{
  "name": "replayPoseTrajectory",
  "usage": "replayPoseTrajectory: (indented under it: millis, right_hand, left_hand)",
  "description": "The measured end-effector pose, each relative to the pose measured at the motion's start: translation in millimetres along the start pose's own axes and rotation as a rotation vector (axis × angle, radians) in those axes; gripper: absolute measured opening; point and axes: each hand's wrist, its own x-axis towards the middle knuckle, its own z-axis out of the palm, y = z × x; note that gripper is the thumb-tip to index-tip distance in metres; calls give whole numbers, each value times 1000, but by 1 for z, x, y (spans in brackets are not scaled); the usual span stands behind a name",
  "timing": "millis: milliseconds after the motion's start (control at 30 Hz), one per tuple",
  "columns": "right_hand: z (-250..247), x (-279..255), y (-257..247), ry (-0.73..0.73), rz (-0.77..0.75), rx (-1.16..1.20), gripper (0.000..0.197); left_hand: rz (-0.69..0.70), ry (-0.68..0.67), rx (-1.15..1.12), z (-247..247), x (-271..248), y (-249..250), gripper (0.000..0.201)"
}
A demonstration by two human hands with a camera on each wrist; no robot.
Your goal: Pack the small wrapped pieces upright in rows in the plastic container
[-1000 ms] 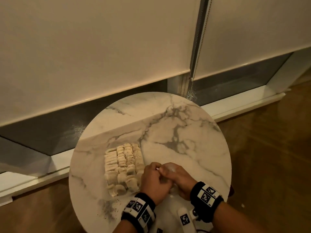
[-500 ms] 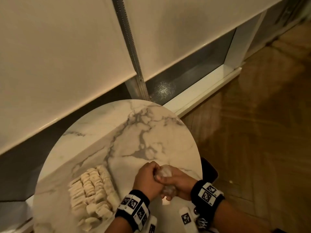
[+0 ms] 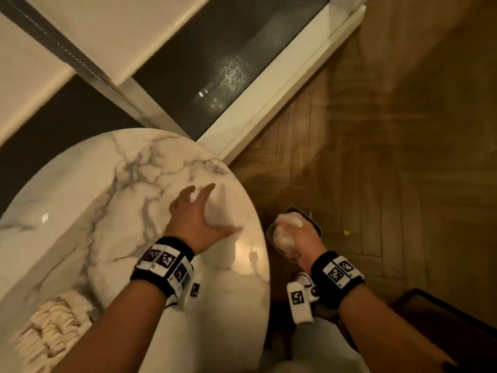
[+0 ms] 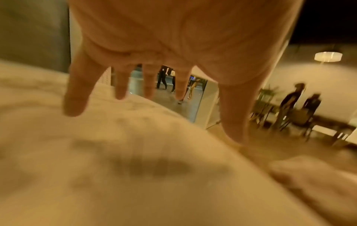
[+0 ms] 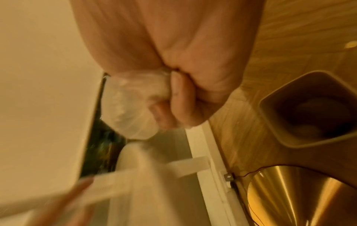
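Pale wrapped pieces point(image 3: 53, 335) stand packed in rows at the table's lower left; the plastic container around them is hard to make out. My left hand point(image 3: 201, 208) lies on the marble table top point(image 3: 129, 184), fingers point(image 4: 119, 85) spread and straight, holding nothing. My right hand point(image 3: 304, 238) is off the table's right edge, its fist gripping a crumpled ball of clear plastic wrap point(image 5: 131, 107). The wrap point(image 3: 289, 222) hangs just above a small dark bin point(image 3: 313, 220) on the floor.
The bin point(image 5: 313, 110) stands on the wooden parquet floor point(image 3: 390, 157) beside the table's brass base point(image 5: 309, 195). A window sill point(image 3: 282, 87) and roller blinds run behind the table. People and chairs point(image 4: 297, 111) show far off in the left wrist view.
Both hands were bunched together over the table on the wrap. Now the right hand has carried the wrap off the right edge above the bin, and the left hand has spread on the table.
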Motion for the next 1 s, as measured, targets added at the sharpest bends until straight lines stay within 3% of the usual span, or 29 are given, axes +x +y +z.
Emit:
replayPoseTrajectory:
  millis: [67, 167, 267, 367, 433, 500, 567, 600, 700, 800, 900, 1000]
  right_hand:
    - [-32, 41, 2, 173, 29, 76, 8]
    - [-78, 105, 23, 277, 118, 67, 25]
    - [-107, 170, 65, 282, 292, 121, 25]
    - [-120, 224, 101, 205, 312, -292, 7]
    - [-117, 249, 114, 228, 332, -605, 24]
    - [-123, 285, 137, 143, 357, -848, 12]
    - [-147, 348, 184, 97, 336, -1007, 53]
    - [-155, 368, 200, 52, 394, -1006, 66]
    - [-140, 360, 182, 136, 433, -936, 80]
    - [-139, 362, 173, 200, 485, -1025, 103]
    - [-142, 361, 164, 153, 440, -1012, 94]
    - [-126, 331, 131, 187, 409, -816, 71]
  left_hand:
    - [-109, -63, 87, 7, 21, -9, 130]
    - [-141, -76, 111, 23, 29, -16, 132]
    - [-107, -34, 112, 26, 32, -20, 129]
    - [-78, -11, 127, 25, 32, -20, 130]
    - [-78, 0, 141, 24, 30, -19, 133]
    - [-53, 38, 153, 24, 30, -19, 133]
    - [-23, 72, 161, 25, 31, -18, 129]
    - [-10, 90, 163, 25, 30, -17, 129]
    - [-13, 121, 185, 27, 30, -14, 129]
    - [-32, 132, 204, 29, 31, -14, 125]
    - [-41, 128, 201, 27, 30, -10, 126]
    - [-45, 99, 230, 27, 29, -10, 128]
